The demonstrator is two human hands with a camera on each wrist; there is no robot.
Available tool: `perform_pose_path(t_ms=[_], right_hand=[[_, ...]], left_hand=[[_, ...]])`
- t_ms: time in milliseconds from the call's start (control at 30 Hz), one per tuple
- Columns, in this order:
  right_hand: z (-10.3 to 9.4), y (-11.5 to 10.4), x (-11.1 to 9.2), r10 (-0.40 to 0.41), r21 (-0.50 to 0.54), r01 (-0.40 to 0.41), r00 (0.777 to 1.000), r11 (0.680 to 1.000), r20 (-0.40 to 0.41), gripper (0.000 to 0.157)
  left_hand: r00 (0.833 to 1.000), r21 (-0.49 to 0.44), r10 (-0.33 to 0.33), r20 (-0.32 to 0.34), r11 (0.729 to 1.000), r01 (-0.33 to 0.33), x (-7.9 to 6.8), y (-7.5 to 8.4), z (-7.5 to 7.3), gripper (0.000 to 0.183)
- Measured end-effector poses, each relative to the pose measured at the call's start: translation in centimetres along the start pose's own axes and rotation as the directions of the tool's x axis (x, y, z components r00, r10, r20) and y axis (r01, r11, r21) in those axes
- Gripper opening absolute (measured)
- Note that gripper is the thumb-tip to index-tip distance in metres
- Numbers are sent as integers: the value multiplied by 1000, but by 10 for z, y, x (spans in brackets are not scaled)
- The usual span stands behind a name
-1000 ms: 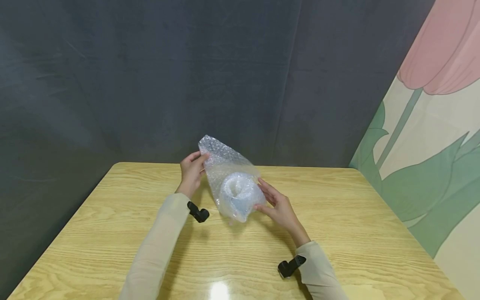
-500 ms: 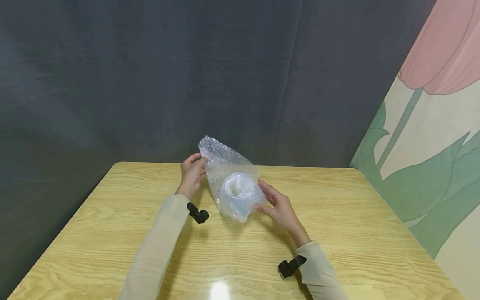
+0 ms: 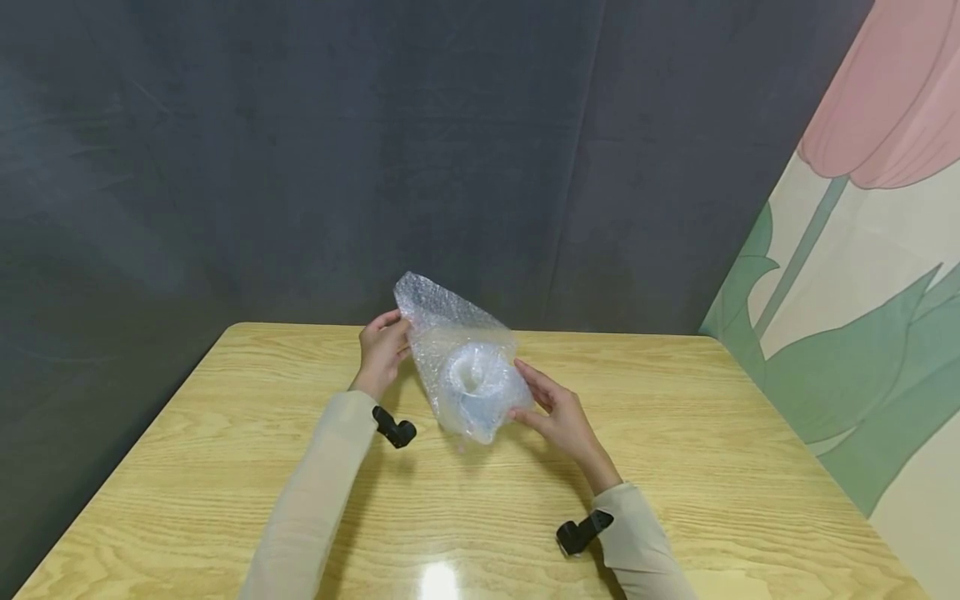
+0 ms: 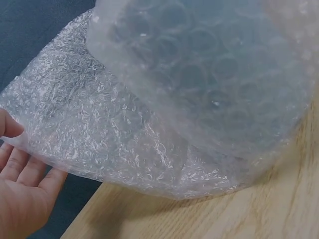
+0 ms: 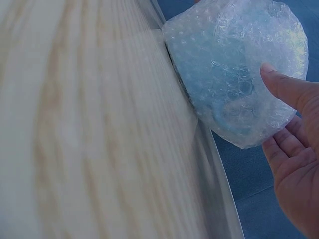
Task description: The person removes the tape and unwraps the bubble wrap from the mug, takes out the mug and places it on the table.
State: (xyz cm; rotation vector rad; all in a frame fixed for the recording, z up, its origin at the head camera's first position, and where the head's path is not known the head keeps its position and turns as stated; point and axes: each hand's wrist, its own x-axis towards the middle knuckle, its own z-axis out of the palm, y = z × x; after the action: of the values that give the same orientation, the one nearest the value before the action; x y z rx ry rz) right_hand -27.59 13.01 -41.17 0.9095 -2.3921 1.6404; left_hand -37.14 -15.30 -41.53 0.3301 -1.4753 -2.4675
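Note:
A light blue, rounded object [image 3: 482, 408] with a ring-like hollow at its top sits wrapped in clear bubble wrap [image 3: 442, 321] near the middle of the table. Through the layers its exact kind cannot be made out. My left hand [image 3: 383, 350] pinches the edge of the loose flap, which stands up and leans to the far left; in the left wrist view the thumb [image 4: 9, 124] lies on one side of the sheet and the fingers on the other. On the right side of the bundle, my right hand [image 3: 558, 417] grips it between thumb [image 5: 284, 84] and fingers.
The bundle stands on a pale wood-grain table [image 3: 465, 517] with a rounded far corner. Behind it hangs a dark grey curtain [image 3: 480, 167], and a wall with a painted tulip [image 3: 862, 292] is at the right. Both sleeves carry small black wrist cameras [image 3: 583, 533].
My left hand has slid slightly down along the edge of the flap, and the flap's tip has shifted a little left. The right hand keeps its grip in the same place.

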Motion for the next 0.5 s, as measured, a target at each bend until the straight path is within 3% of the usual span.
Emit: perform_pose_path(t_ms=[500], right_hand=[[0,3,0,-1,-3,1,1000,1000,-8,65]], left_hand=[[999,33,-45,-29,998,46,-1,-3,-6,29]])
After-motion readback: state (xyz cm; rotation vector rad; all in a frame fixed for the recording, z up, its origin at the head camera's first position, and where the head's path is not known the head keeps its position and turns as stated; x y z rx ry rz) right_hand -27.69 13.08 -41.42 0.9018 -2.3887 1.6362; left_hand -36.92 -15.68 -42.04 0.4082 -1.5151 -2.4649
